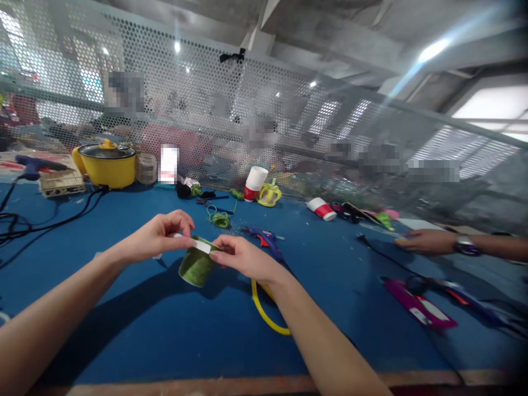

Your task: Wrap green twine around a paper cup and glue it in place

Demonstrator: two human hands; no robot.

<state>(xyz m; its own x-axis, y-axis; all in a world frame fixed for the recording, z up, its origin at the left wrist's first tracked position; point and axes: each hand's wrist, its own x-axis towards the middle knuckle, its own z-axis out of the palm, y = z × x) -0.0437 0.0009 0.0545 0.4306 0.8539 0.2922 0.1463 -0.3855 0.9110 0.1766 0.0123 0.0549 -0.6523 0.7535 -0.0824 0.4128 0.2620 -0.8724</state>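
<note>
Green and fuzzy, one cup-shaped piece (197,269) sits tilted at the centre of our dial, with one white strip (202,246) along its rim. Two hands on the job! The right hand (239,254), at three o'clock, is closed in a pinch, thumb and fingers on the rim and strip. The left hand (171,234), around ten, has curled fingers and thumb nearly together at the strip's other end; one scrap of white shows between them, though whether it's gripped I can't tell.

Now the blue surface (165,341): three blue glue guns, folks! One (268,240) between two and three, one (466,301) far out at three, one (35,166) at ten. Yellow at eleven, that's one lidded pot (110,169), one clear jar (146,168) just beside it. Green yarn (220,220) at one, one loose heap. Red-and-white paper cups at two spots: standing (256,184) at one, on its side (322,209) at two. One yellow loop (264,316) at four. Way out at three, one co-worker's hand (416,241), one wristwatch (468,246), grip unclear.
</note>
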